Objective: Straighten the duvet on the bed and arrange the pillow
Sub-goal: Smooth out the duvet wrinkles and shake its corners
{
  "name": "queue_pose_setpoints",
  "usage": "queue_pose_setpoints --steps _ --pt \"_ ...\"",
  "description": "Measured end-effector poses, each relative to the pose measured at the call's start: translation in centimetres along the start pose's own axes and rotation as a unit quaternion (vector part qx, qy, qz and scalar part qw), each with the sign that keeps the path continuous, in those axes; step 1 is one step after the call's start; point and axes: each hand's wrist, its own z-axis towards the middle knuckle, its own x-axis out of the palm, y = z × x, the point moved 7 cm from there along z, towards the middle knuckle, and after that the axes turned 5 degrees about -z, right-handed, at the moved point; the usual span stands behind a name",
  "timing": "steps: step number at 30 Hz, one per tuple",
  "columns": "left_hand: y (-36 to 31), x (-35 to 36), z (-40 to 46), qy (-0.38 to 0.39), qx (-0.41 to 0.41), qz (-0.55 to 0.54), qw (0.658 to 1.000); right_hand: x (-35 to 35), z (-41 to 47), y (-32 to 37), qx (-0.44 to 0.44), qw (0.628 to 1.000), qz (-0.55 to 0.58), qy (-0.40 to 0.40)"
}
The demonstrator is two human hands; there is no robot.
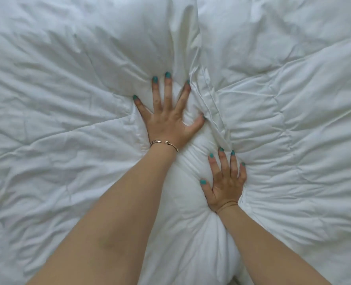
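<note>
A white, wrinkled duvet (57, 140) fills nearly the whole view. A white pillow (117, 38) lies at the top left, and a second white pillow (277, 33) lies at the top right. My left hand (168, 118), with a bracelet at the wrist, presses flat with spread fingers where the left pillow's lower edge meets the duvet. My right hand (225, 182) lies nearer to me, fingers straight, pressing into a puffed fold of the duvet. A seamed fabric edge (213, 108) runs diagonally between the two hands. Neither hand grips anything.
White bedding covers everything in view, with deep creases radiating from the pressed spot. No bed edge, floor or furniture shows.
</note>
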Motion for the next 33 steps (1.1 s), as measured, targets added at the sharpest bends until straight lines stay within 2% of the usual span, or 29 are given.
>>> queue_pose_setpoints --steps 3,6,10,13,16,20,22,25,29,33 --pt "-0.4 -0.8 -0.2 0.056 -0.011 -0.009 0.998 -0.6 0.2 -0.2 0.017 1.0 0.002 0.021" --pt "-1.0 -4.4 -2.8 0.12 0.003 -0.03 0.992 -2.1 -0.4 0.4 0.025 0.999 -0.012 0.047" --pt "1.6 -7.5 -17.0 0.104 0.009 -0.012 0.995 -5.5 -1.4 1.6 0.047 0.989 -0.118 0.079" --pt "6.1 -6.0 -24.4 0.154 -0.015 0.011 0.988 -8.8 -4.6 4.7 0.041 0.982 -0.169 0.072" --pt "7.0 -5.0 -23.9 0.2 -0.01 0.013 0.98 -10.5 -8.8 7.1 0.041 0.981 -0.16 0.102" --pt "6.7 -6.2 -23.7 0.247 0.009 0.011 0.969 -12.3 -12.9 5.5 0.095 0.964 -0.165 0.187" --pt "7.1 -6.8 -25.1 0.27 -0.021 0.006 0.963 -13.5 -14.3 4.6 0.099 0.956 -0.171 0.216" --pt "4.5 -7.7 -30.0 0.285 -0.105 -0.068 0.95 -14.9 -16.2 3.1 0.098 0.947 -0.171 0.254" --pt "-2.3 -8.3 -36.0 0.294 -0.186 -0.115 0.931 -15.5 -17.0 1.9 0.066 0.948 -0.069 0.304" --pt "-7.7 -7.7 -34.4 0.274 -0.288 -0.115 0.91 -15.9 -14.7 0.1 0.011 0.944 0.04 0.328"
